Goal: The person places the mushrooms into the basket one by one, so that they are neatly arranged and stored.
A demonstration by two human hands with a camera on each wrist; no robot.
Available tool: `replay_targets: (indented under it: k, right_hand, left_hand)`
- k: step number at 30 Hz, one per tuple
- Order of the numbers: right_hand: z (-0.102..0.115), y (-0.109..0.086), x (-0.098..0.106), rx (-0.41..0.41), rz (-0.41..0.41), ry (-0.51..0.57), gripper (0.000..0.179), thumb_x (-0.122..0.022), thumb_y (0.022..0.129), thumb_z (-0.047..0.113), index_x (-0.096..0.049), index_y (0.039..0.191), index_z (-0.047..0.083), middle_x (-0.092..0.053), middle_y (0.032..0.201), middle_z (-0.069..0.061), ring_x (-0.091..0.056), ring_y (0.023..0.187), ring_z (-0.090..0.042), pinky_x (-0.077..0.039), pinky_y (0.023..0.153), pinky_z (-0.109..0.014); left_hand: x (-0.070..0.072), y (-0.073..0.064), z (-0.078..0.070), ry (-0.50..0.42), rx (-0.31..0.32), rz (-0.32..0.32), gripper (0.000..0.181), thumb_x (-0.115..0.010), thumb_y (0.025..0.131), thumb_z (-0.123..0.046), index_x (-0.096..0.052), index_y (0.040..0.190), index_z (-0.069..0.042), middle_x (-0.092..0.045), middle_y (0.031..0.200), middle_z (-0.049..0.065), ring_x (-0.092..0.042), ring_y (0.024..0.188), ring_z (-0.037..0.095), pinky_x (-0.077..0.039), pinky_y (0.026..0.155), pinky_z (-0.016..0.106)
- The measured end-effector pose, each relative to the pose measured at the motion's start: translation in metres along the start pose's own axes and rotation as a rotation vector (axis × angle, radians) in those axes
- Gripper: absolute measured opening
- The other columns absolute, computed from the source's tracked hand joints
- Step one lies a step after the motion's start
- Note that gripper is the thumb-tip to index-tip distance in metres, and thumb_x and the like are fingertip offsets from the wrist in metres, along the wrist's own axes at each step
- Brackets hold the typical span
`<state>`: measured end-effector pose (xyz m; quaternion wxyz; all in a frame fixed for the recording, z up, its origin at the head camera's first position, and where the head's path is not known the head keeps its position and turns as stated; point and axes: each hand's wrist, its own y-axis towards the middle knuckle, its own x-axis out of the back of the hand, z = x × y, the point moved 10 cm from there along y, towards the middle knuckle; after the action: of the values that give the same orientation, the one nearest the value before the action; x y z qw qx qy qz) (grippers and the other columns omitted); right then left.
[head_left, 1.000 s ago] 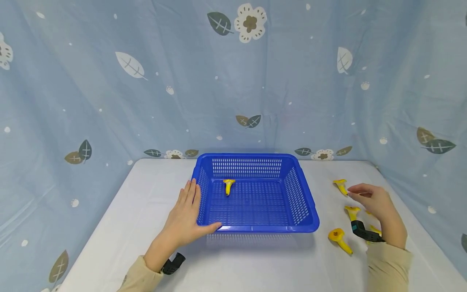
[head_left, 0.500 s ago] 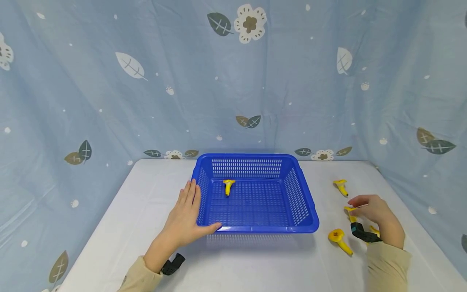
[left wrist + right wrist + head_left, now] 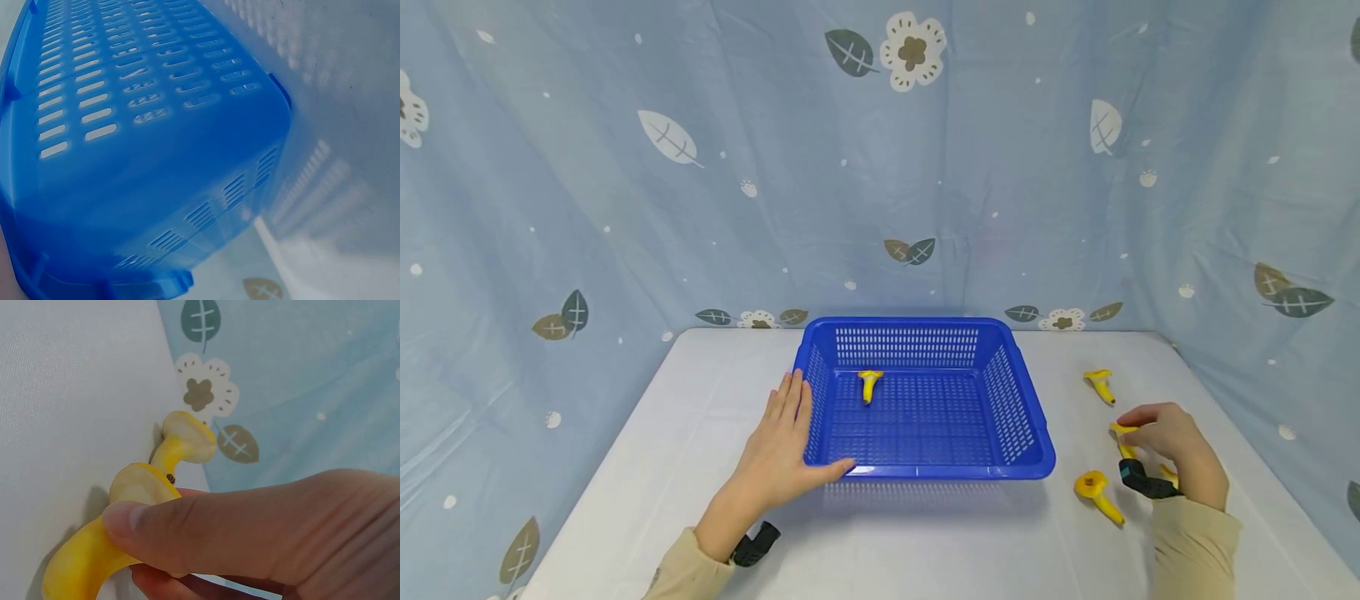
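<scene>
A blue perforated plastic basket (image 3: 917, 471) stands on the white table, with one yellow mushroom (image 3: 869, 386) lying inside near its back left. My left hand (image 3: 775, 446) rests on the basket's near left corner, fingers along the left rim and thumb spread over the front rim. In the left wrist view the basket's slotted wall (image 3: 156, 169) fills much of the picture. To the right of the basket, my right hand (image 3: 1176, 442) pinches a yellow mushroom (image 3: 81, 556) between thumb and fingers, the thumb lying just below its cap. That mushroom appears close to the tabletop.
Another mushroom (image 3: 1101, 386) lies behind the right hand, and one more (image 3: 1100, 497) lies nearer the front. Yellow bits of a further mushroom (image 3: 1168, 475) show beside the right wrist, mostly hidden. A blue patterned curtain (image 3: 880, 167) hangs behind the table.
My right hand has come nearer from beside the back mushroom and now pinches the middle one. The left hand has stayed on the basket.
</scene>
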<state>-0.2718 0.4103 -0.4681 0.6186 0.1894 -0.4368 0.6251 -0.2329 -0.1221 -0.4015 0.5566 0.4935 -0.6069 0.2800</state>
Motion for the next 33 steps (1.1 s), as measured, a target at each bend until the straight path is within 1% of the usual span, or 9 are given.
replay_targets:
  k: [5, 11, 15, 18, 23, 27, 33]
  right_hand:
    - [0.0, -0.001, 0.0, -0.01, -0.003, 0.007, 0.035, -0.075, 0.084, 0.012, -0.068, 0.112, -0.007, -0.064, 0.107, -0.026, -0.053, 0.096, -0.041, -0.046, 0.082, -0.056]
    - [0.006, -0.002, 0.004, 0.011, -0.021, 0.021, 0.037, -0.074, 0.085, 0.013, -0.067, 0.115, -0.007, -0.062, 0.112, -0.029, -0.052, 0.1, -0.043, -0.045, 0.084, -0.059]
    - [0.013, -0.002, 0.008, 0.056, -0.05, -0.007, 0.039, -0.073, 0.086, 0.015, -0.066, 0.116, -0.008, -0.062, 0.114, -0.031, -0.053, 0.101, -0.045, -0.045, 0.083, -0.059]
    - [0.02, -0.004, 0.011, 0.103, -0.084, -0.007, 0.041, -0.073, 0.087, 0.017, -0.065, 0.117, -0.009, -0.062, 0.115, -0.031, -0.054, 0.101, -0.044, -0.046, 0.083, -0.058]
    - [0.029, -0.007, 0.012, 0.159, -0.134, 0.072, 0.046, -0.072, 0.09, 0.023, -0.063, 0.122, -0.009, -0.061, 0.12, -0.031, -0.055, 0.103, -0.042, -0.048, 0.085, -0.057]
    - [0.033, -0.008, 0.011, 0.176, -0.16, 0.131, 0.049, -0.07, 0.093, 0.027, -0.062, 0.126, -0.008, -0.057, 0.128, -0.032, -0.052, 0.111, -0.045, -0.045, 0.09, -0.061]
    - [0.046, -0.009, 0.013, 0.238, -0.22, 0.158, 0.05, -0.068, 0.095, 0.031, -0.062, 0.127, -0.006, -0.054, 0.132, -0.033, -0.045, 0.12, -0.05, -0.04, 0.092, -0.067]
  left_hand:
    - [-0.001, 0.0, 0.001, -0.001, 0.003, 0.005, 0.128, -0.052, 0.075, -0.086, -0.018, 0.153, 0.01, -0.003, 0.163, 0.026, 0.003, 0.151, 0.035, -0.012, 0.121, 0.051]
    - [0.0, 0.0, 0.001, 0.003, 0.001, 0.0, 0.128, -0.052, 0.075, -0.086, -0.018, 0.153, 0.01, -0.003, 0.163, 0.026, 0.002, 0.151, 0.036, -0.012, 0.121, 0.051]
    - [0.0, 0.0, 0.0, -0.006, 0.001, 0.001, 0.128, -0.053, 0.075, -0.085, -0.018, 0.153, 0.011, -0.004, 0.162, 0.027, 0.004, 0.151, 0.035, -0.012, 0.121, 0.051]
    - [0.0, 0.0, 0.0, -0.009, 0.002, 0.0, 0.128, -0.053, 0.075, -0.085, -0.018, 0.153, 0.011, -0.004, 0.162, 0.027, 0.003, 0.151, 0.035, -0.012, 0.121, 0.051]
    - [-0.001, -0.001, 0.001, -0.008, 0.007, 0.003, 0.128, -0.053, 0.075, -0.086, -0.018, 0.153, 0.011, -0.004, 0.163, 0.026, 0.004, 0.151, 0.035, -0.012, 0.121, 0.051]
    - [-0.001, 0.0, 0.001, -0.009, 0.005, -0.002, 0.128, -0.052, 0.076, -0.086, -0.018, 0.153, 0.01, -0.004, 0.163, 0.026, 0.004, 0.151, 0.035, -0.012, 0.121, 0.051]
    - [-0.001, 0.0, 0.001, -0.004, -0.003, -0.011, 0.128, -0.051, 0.075, -0.086, -0.018, 0.153, 0.011, -0.004, 0.163, 0.026, 0.002, 0.151, 0.036, -0.013, 0.121, 0.051]
